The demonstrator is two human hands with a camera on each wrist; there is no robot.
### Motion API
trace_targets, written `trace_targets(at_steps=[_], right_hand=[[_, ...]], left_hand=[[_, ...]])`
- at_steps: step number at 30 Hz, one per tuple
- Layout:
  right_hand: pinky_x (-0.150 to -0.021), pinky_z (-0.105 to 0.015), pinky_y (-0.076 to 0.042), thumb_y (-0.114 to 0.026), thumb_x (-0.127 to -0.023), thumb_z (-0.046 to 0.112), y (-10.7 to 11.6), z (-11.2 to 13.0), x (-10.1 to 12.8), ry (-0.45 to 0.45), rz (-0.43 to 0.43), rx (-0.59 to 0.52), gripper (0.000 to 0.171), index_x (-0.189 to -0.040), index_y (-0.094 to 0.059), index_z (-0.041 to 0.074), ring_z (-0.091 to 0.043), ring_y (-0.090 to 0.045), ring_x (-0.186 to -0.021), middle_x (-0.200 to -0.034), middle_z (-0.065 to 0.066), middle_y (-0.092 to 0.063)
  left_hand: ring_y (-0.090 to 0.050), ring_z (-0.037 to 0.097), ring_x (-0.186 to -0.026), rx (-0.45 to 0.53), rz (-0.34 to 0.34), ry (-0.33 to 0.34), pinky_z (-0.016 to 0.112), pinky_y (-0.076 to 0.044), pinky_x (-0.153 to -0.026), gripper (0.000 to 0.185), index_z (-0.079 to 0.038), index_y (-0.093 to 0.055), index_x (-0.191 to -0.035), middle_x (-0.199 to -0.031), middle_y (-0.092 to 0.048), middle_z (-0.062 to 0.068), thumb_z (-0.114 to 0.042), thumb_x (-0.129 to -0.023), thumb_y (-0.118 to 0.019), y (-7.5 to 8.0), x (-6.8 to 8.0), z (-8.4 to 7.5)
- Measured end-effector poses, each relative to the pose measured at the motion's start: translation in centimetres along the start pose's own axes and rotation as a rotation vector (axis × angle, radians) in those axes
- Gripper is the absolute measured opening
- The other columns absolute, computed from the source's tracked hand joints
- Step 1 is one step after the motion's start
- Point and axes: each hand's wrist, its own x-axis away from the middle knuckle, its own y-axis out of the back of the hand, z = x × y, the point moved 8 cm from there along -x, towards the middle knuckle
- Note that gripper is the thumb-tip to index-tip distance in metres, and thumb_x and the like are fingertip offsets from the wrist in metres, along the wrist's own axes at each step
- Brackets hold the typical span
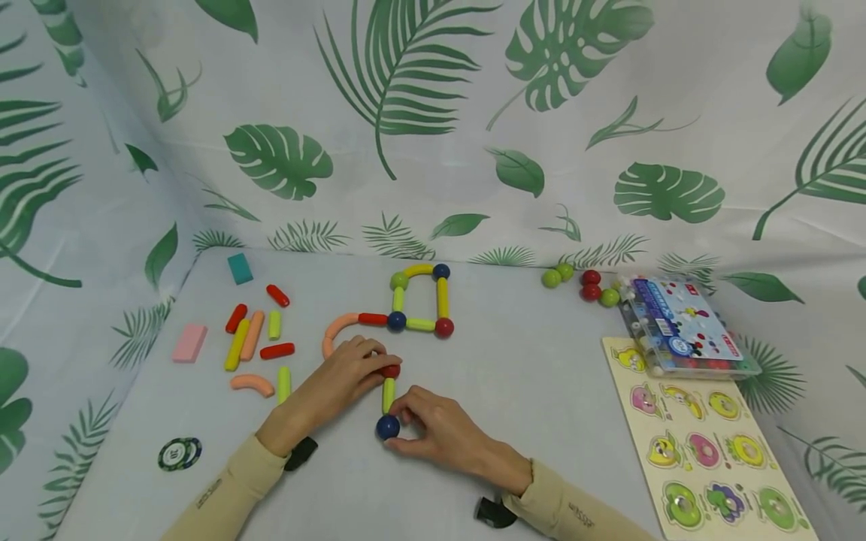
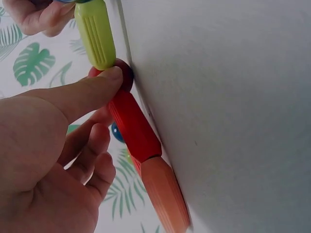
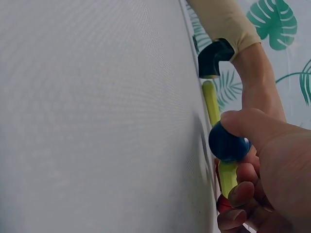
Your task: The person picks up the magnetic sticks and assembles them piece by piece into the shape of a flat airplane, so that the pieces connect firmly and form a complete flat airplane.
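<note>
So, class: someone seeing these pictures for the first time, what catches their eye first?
Most likely the two hands at the table's front centre: the left hand pinches a red ball, the right hand grips a blue ball, with a green stick joining them. Behind sits a square frame of sticks and balls; a fruit puzzle lies right.
</note>
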Motion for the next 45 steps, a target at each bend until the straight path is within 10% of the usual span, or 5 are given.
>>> trace_targets(at_steps=[20, 33, 45], right_hand=[[-0.065, -0.014, -0.043, -0.076, -0.091, 0.041, 0.4, -0.5, 0.2, -0.029, 0.000, -0.050, 0.032, -0.114, -0.063, 0.022, -0.005, -0.052, -0.078, -0.094, 0.007, -0.058], [-0.066, -0.017, -0.044, -0.077, -0.091, 0.037, 3.7, -2.4, 0.3, -0.067, -0.105, -0.017, 0.033, -0.113, -0.066, 0.016, -0.010, -0.053, -0.076, -0.092, 0.004, -0.059], [-0.063, -0.018, -0.044, -0.081, -0.088, 0.022, 5.8, -3.8, 0.5, -0.044, -0.211, 0.010, 0.027, -0.110, -0.067, 0.012, -0.012, -0.053, -0.072, -0.089, 0.001, -0.061]], left_hand=[[-0.057, 0.016, -0.110, -0.009, 0.005, 0.023, 0.035, -0.053, -0.094, 0.045, -0.021, -0.067, -0.134, -0.117, -0.063, 0.000, -0.015, -0.091, -0.077, 0.4, 0.4, 0.7], [-0.058, 0.035, -0.096, -0.070, -0.225, 0.493, 0.051, -0.052, -0.081, 0.024, 0.002, -0.071, -0.114, -0.102, -0.069, 0.020, -0.011, -0.094, -0.072, 9.7, 6.7, 10.1], [-0.056, 0.039, -0.090, -0.116, -0.243, 0.673, 0.054, -0.050, -0.074, 0.024, 0.006, -0.069, -0.112, -0.100, -0.065, 0.026, -0.011, -0.096, -0.069, 11.8, 12.1, 14.0]])
